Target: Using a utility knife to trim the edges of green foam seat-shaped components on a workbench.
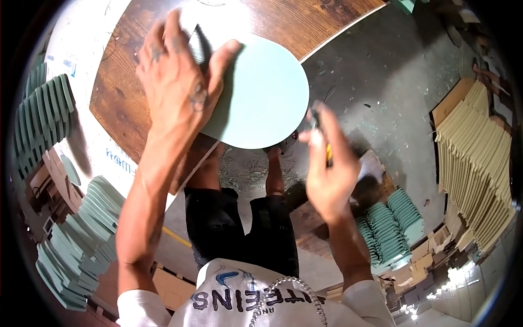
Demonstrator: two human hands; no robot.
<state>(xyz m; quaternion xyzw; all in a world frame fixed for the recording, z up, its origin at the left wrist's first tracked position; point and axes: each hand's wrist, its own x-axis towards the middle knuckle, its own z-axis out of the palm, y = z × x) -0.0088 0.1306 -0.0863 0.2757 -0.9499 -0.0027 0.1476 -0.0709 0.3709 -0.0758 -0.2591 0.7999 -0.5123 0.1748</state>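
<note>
A smooth pale green oval panel (267,92) lies on the brown wood-grain tabletop (122,92), its near and right edges reaching out past the table. My left hand (180,82) rests over the panel's left side, thumb stretched out and fingers extended, gripping nothing. Just right of the panel's lower right edge is my right hand (335,169), closed around a small knife-like tool (329,154) with dark and yellow parts. Motion blurs that hand, and the tool's tip is hard to make out. A dark, shiny patch shows between my left thumb and fingers.
Stacks of pale green panels (98,212) stand at the left, with more green panels (389,231) at the lower right. A long row of cream panels (474,163) lines the far right. Thin shavings and scraps litter the grey floor (370,82).
</note>
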